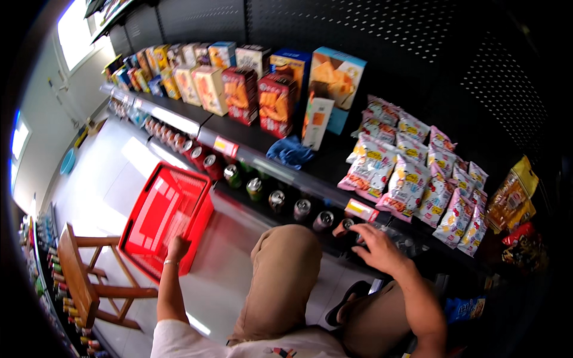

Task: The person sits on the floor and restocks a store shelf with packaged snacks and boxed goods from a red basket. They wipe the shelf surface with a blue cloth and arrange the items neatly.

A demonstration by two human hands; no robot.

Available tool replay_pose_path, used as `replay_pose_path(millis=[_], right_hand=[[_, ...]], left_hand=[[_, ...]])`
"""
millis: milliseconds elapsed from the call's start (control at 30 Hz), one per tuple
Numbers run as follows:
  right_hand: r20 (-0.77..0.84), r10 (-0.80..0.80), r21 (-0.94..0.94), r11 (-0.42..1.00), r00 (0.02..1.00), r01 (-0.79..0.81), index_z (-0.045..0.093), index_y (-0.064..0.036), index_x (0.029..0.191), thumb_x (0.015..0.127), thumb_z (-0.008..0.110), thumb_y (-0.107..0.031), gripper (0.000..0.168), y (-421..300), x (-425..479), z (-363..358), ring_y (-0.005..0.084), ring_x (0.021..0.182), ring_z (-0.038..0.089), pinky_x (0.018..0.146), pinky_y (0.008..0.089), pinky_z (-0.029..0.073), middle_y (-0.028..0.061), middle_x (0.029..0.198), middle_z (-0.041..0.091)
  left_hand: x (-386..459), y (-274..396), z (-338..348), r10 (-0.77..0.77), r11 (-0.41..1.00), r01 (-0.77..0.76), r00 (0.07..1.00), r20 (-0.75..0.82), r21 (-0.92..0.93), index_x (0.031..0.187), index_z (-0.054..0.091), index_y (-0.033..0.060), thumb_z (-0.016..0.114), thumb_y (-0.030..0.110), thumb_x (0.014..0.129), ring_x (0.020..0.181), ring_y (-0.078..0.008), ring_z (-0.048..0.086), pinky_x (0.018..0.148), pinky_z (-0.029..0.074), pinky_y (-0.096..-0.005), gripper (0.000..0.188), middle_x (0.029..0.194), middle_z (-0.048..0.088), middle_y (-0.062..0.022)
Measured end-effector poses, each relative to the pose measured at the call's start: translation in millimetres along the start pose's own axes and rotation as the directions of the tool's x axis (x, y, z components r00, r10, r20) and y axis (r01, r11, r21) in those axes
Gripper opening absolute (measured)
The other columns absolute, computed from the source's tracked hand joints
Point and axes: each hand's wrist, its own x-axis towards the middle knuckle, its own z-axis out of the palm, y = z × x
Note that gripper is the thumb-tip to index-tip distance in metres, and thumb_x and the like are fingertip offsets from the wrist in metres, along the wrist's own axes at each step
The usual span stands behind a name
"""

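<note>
My left hand [178, 249] is at the inner side of a red plastic shopping basket [201, 228] on the floor, its fingers curled; whether they hold the basket or a pale clear thing beneath them is not plain. My right hand [378, 248] reaches to the lower shelf, thumb and fingers apart, its fingertips beside the top of a drink can [344, 227] at the end of a row of cans. Above on the shelf lie pink and white snack bags [371, 165], a crumpled blue cloth [291, 152] and a small white carton [318, 124].
Biscuit boxes [277, 105] line the upper shelf towards the left. A wooden stool [76, 277] lies tipped beside the basket. A yellow snack bag [512, 194] is at the far right. The shelf edge [277, 172] passes above the cans. Another stocked shelf runs along the left rim.
</note>
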Motion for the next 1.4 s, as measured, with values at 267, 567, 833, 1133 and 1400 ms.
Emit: replay_pose_path(millis=[267, 567, 833, 1133, 1400], right_hand=[[0.147, -0.088, -0.16, 0.981, 0.985, 0.111, 0.054, -0.003, 0.126, 0.086, 0.068, -0.018, 0.045, -5.9, -25.1, 17.2, 0.0371, 0.098, 0.065, 0.084, 0.0445, 0.055, 0.0171, 0.114, 0.063], [0.227, -0.004, -0.233, 0.971, 0.974, 0.059, 0.058, -0.002, 0.12, 0.082, 0.07, -0.014, 0.041, 24.3, -33.7, 41.0, 0.0358, 0.108, 0.062, 0.092, 0.0436, 0.052, 0.0184, 0.114, 0.064], [0.602, 0.198, -0.158, 0.979, 0.773, -0.128, 0.057, -0.002, 0.123, 0.085, 0.068, -0.017, 0.042, 39.3, -69.7, 135.2, 0.0326, 0.109, 0.064, 0.089, 0.0457, 0.053, 0.0189, 0.115, 0.066], [0.985, -0.169, 0.167, 0.899, 0.033, -0.405, 0.061, -0.005, 0.12, 0.078, 0.076, -0.031, 0.052, 90.4, -170.6, 402.3, 0.0277, 0.088, 0.066, 0.077, 0.0435, 0.053, 0.0157, 0.109, 0.069], [0.987, -0.113, -0.01, 0.672, -0.116, -0.74, 0.06, -0.006, 0.124, 0.079, 0.065, -0.009, 0.046, 148.4, -172.6, 446.5, 0.0236, 0.085, 0.066, 0.072, 0.0364, 0.054, 0.0118, 0.102, 0.068]], left_hand=[[-1.4, 10.9, -3.3, 0.026, 1.0, -0.025, 0.997, -0.076, 0.01, 0.085, 0.069, -0.0042, 0.073, 0.024, 0.08, 0.085, -0.0433, 0.068, 0.071, 0.055, -0.05, 0.029, 0.081, 0.068, -0.0278], [52.1, -77.2, 35.7, 0.203, 0.978, -0.197, 0.975, -0.086, 0.074, 0.087, 0.064, -0.0053, 0.067, 0.019, 0.08, 0.075, -0.0434, 0.067, 0.06, 0.052, -0.0487, 0.026, 0.076, 0.064, -0.029], [38.9, -48.0, 16.1, 0.129, 0.934, -0.075, 0.983, 0.133, -0.348, 0.103, 0.069, 0.0001, 0.069, 0.021, 0.087, 0.059, -0.0219, 0.065, 0.05, 0.049, -0.0374, 0.026, 0.069, 0.067, -0.0133], [47.6, -6.1, 15.0, 0.246, 0.966, -0.239, 0.967, 0.072, -0.098, 0.098, 0.068, -0.0017, 0.066, 0.019, 0.088, 0.074, -0.0364, 0.069, 0.061, 0.053, -0.0458, 0.023, 0.079, 0.068, -0.0241], [-13.4, 22.5, -28.7, -0.188, 0.966, 0.218, 0.962, 0.196, -0.14, 0.107, 0.067, 0.0013, 0.067, 0.011, 0.086, 0.084, -0.0348, 0.069, 0.067, 0.054, -0.0438, 0.023, 0.088, 0.069, -0.0229]])
